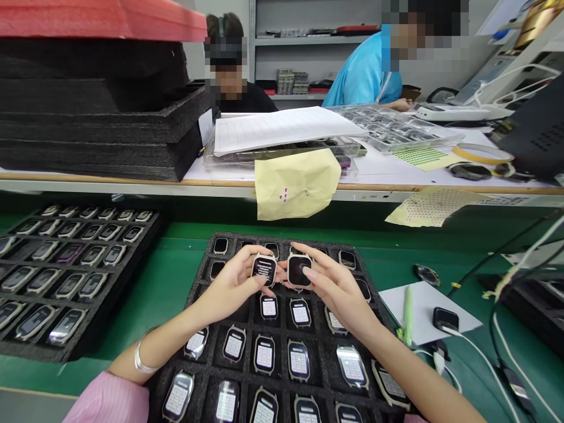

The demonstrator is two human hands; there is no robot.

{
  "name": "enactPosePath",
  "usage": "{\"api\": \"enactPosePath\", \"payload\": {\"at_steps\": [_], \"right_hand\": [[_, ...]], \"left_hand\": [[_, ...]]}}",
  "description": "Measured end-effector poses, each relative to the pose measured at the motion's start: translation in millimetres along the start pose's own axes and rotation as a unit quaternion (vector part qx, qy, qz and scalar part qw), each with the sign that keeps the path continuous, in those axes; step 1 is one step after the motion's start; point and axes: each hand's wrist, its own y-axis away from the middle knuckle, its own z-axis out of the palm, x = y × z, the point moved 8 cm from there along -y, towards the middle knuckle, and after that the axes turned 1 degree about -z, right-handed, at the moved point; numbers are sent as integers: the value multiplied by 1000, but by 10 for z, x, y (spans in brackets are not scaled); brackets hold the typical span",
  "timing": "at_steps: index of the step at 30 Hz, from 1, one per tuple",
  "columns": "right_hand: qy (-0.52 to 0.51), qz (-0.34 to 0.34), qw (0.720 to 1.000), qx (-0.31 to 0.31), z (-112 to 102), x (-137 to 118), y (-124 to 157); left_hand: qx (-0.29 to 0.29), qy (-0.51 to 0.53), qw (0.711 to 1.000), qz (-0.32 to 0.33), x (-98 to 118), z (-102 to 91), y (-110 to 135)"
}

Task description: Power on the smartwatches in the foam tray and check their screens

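Observation:
My left hand [247,273] is closed round a smartwatch body [264,267] whose lit screen shows lines of white text; the thumb rests on its lower edge. Beside it, my right hand [330,279] grips a second smartwatch body [299,270] with a dark screen, the thumb lying over the glass. Neither watch has a strap. Both are held above a black foam tray [247,320] with several more watch bodies in its pockets. Many in the nearer rows, such as one watch [264,353], show lit white screens; those in the far rows are dark.
A second foam tray of watches [92,305] lies left on the green bench [176,258]. Stacked black foam [88,129] stands on the shelf above. A charging puck [446,319], green pen [408,314] and cables lie right. Two people [361,70] sit beyond.

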Motion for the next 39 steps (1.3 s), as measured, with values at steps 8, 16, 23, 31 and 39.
{"api": "enactPosePath", "payload": {"at_steps": [8,16,23,31,39], "right_hand": [[-11,8,1000,-20,28,16,6],[-15,40,999,-13,62,12,23],[-13,79,996,-32,68,159,-10],[-18,72,996,-41,59,153,-6],[2,97,994,-42,109,130,-20]], "left_hand": [[14,-4,1000,-1,9,-21,-14],[-20,9,1000,18,33,-18,64],[37,-23,999,0,8,-255,181],[35,-38,999,-1,-15,-299,195],[19,-330,943,-31,-157,-687,395]]}}
